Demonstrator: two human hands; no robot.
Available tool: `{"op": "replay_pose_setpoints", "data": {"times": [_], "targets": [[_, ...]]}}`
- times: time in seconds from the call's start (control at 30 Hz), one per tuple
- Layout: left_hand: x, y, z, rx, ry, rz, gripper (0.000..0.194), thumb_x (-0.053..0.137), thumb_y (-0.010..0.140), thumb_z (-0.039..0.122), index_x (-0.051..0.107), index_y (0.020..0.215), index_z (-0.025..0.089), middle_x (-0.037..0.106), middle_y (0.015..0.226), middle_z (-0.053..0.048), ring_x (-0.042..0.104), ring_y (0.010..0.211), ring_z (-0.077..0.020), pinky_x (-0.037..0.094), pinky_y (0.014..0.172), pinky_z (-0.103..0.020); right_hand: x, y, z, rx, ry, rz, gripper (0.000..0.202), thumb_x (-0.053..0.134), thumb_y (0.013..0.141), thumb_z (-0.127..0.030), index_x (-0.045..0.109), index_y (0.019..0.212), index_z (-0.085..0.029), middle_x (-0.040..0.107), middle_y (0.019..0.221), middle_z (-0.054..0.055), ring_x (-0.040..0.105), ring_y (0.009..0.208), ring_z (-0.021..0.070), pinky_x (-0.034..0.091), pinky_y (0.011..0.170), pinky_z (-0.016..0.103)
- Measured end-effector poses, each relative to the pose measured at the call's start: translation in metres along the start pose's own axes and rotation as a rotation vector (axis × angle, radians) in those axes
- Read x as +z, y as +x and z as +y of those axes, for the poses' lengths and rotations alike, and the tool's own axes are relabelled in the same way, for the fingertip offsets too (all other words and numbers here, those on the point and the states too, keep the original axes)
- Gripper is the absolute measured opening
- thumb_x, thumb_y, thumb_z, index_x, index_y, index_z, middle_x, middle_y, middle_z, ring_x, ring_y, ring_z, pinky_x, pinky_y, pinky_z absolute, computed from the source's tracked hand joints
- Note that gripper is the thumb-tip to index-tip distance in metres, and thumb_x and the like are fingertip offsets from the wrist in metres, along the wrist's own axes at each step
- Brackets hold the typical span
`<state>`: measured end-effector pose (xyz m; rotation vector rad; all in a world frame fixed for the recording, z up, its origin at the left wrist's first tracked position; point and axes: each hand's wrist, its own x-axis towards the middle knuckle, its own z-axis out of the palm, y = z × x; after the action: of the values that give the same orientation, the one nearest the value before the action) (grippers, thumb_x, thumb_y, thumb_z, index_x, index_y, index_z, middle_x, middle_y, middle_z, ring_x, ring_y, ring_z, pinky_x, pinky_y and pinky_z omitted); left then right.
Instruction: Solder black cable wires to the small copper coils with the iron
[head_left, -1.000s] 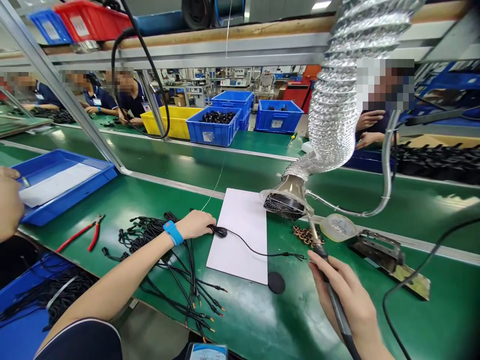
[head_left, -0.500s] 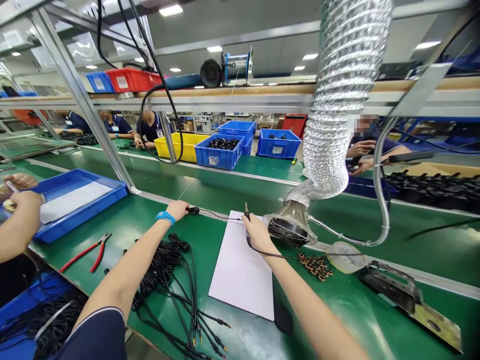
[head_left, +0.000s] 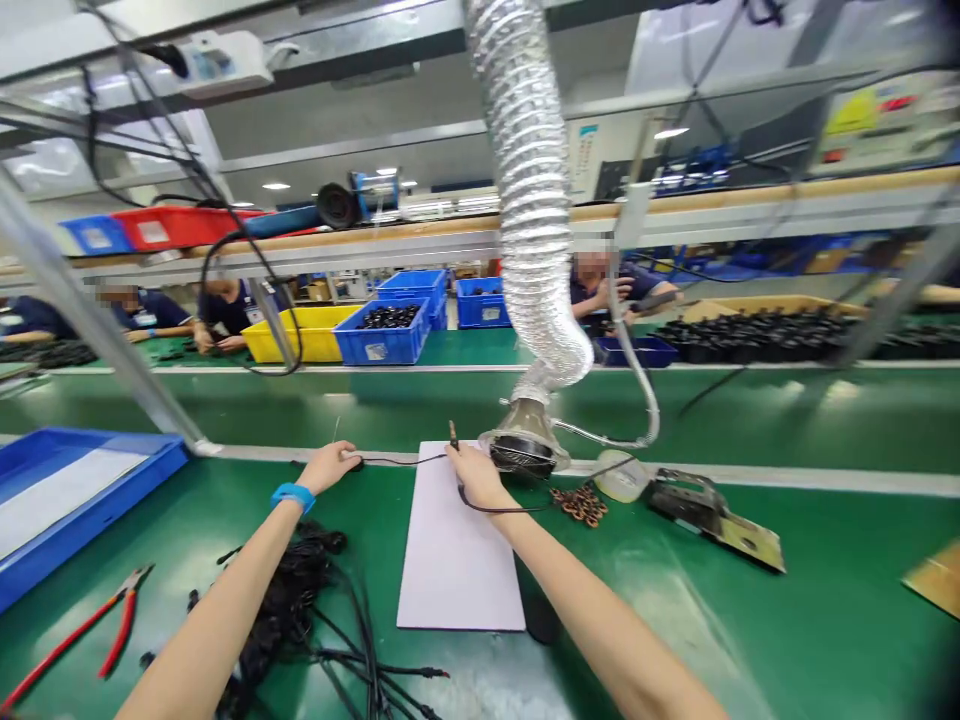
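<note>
My left hand point(head_left: 330, 466), with a blue wristband, is closed on a black cable point(head_left: 394, 462) left of the white board point(head_left: 459, 560). Over the board's upper part, my right hand point(head_left: 478, 476) grips a soldering iron point(head_left: 453, 434) whose tip points up. The iron's cord runs under my right wrist. The thin cable stretches between both hands. Beside my left forearm lies a pile of black cables point(head_left: 292, 590), partly hidden by the arm. Small copper-coloured parts point(head_left: 581, 506) sit right of the board, near a round translucent disc point(head_left: 622, 476).
An extractor funnel point(head_left: 525, 435) hangs from a silver duct point(head_left: 532, 200) behind my right hand. Red-handled cutters point(head_left: 124, 610) and a blue tray point(head_left: 82, 520) are at left. A metal holder point(head_left: 712, 520) lies at right. Blue and yellow bins point(head_left: 300, 335) and people are across the bench.
The view has turned rightward, so the scene has shifted left. The hand over the blue tray is out of view. My hands still hold the cable and the iron.
</note>
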<state>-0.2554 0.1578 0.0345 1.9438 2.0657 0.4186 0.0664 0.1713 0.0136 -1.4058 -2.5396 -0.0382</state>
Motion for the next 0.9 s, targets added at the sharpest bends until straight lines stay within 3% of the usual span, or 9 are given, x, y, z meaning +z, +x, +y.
{"op": "replay_pose_setpoints", "data": {"times": [0.1, 0.17, 0.23, 0.3, 0.4, 0.53, 0.67, 0.77, 0.9], "targets": [[0.004, -0.015, 0.035, 0.092, -0.143, -0.155, 0.063, 0.037, 0.091, 0.068, 0.067, 0.110, 0.016, 0.063, 0.082, -0.005, 0.052, 0.061, -0.0146, 0.036, 0.050, -0.024, -0.020, -0.036, -0.003, -0.058, -0.019, 0.075, 0.037, 0.054, 0.092, -0.010, 0.055, 0.128, -0.016, 0.063, 0.110, 0.010, 0.061, 0.098, 0.0197, 0.049, 0.086, 0.035], [0.013, -0.031, 0.063, 0.089, -0.487, -0.371, 0.063, 0.044, 0.087, 0.071, 0.065, 0.109, 0.017, 0.050, 0.075, 0.001, 0.035, 0.052, -0.0092, 0.023, 0.044, -0.022, -0.031, -0.072, -0.003, -0.083, -0.037, 0.133, 0.043, 0.053, 0.087, -0.003, 0.055, 0.128, -0.016, 0.063, 0.106, 0.011, 0.059, 0.094, 0.0198, 0.045, 0.082, 0.033], [0.029, -0.048, 0.095, 0.085, -0.654, -0.567, 0.057, 0.052, 0.084, 0.070, 0.063, 0.100, 0.016, 0.036, 0.067, 0.006, 0.021, 0.051, -0.0078, 0.015, 0.043, -0.021, -0.036, -0.113, 0.001, -0.092, -0.054, 0.187, 0.047, 0.055, 0.084, -0.003, 0.054, 0.129, -0.016, 0.063, 0.100, 0.009, 0.058, 0.088, 0.0195, 0.042, 0.076, 0.032], [0.050, -0.064, 0.128, 0.117, -0.697, -0.684, 0.049, 0.055, 0.086, 0.065, 0.059, 0.095, 0.018, 0.026, 0.062, 0.008, 0.015, 0.051, -0.0083, 0.012, 0.043, -0.021, -0.034, -0.154, 0.011, -0.081, -0.067, 0.242, 0.043, 0.057, 0.084, -0.006, 0.056, 0.126, -0.016, 0.062, 0.092, 0.007, 0.056, 0.081, 0.0187, 0.039, 0.070, 0.032], [0.088, -0.075, 0.176, 0.145, -0.704, -0.776, 0.040, 0.053, 0.087, 0.059, 0.055, 0.093, 0.019, 0.028, 0.059, 0.009, 0.017, 0.050, -0.0085, 0.012, 0.042, -0.021, -0.022, -0.204, 0.038, -0.036, -0.099, 0.531, 0.023, 0.053, 0.094, -0.013, 0.063, 0.114, -0.018, 0.058, 0.075, 0.001, 0.052, 0.067, 0.0144, 0.036, 0.064, 0.029], [0.141, -0.067, 0.228, 0.134, -0.664, -0.638, 0.027, 0.045, 0.092, 0.044, 0.053, 0.090, 0.018, 0.046, 0.064, 0.005, 0.028, 0.047, -0.0076, 0.025, 0.045, -0.020, -0.009, -0.237, 0.089, 0.058, -0.129, 0.641, 0.018, 0.051, 0.097, -0.018, 0.067, 0.103, -0.017, 0.060, 0.070, 0.001, 0.053, 0.061, 0.0121, 0.036, 0.063, 0.028], [0.182, -0.044, 0.265, 0.123, -0.568, -0.403, 0.011, 0.058, 0.086, 0.027, 0.057, 0.085, 0.016, 0.056, 0.071, 0.001, 0.045, 0.056, -0.0096, 0.035, 0.053, -0.022, -0.001, -0.239, 0.138, 0.221, -0.157, 0.680, 0.027, 0.045, 0.100, -0.024, 0.068, 0.113, -0.017, 0.062, 0.073, 0.004, 0.055, 0.062, 0.0133, 0.038, 0.063, 0.027], [0.202, -0.031, 0.283, 0.136, -0.456, -0.258, 0.014, 0.070, 0.077, 0.020, 0.063, 0.088, 0.015, 0.061, 0.072, 0.000, 0.056, 0.066, -0.0137, 0.041, 0.064, -0.024, 0.006, -0.234, 0.162, 0.299, -0.140, 0.646, 0.033, 0.040, 0.102, -0.029, 0.068, 0.115, -0.017, 0.063, 0.078, 0.006, 0.056, 0.064, 0.0146, 0.039, 0.062, 0.027], [0.218, -0.025, 0.297, 0.168, -0.338, -0.165, 0.024, 0.074, 0.076, 0.025, 0.069, 0.096, 0.015, 0.069, 0.075, -0.003, 0.063, 0.073, -0.0172, 0.043, 0.070, -0.027, 0.013, -0.236, 0.172, 0.360, -0.072, 0.616, 0.034, 0.039, 0.103, -0.032, 0.066, 0.117, -0.017, 0.064, 0.082, 0.006, 0.060, 0.070, 0.0164, 0.042, 0.065, 0.028]]}}
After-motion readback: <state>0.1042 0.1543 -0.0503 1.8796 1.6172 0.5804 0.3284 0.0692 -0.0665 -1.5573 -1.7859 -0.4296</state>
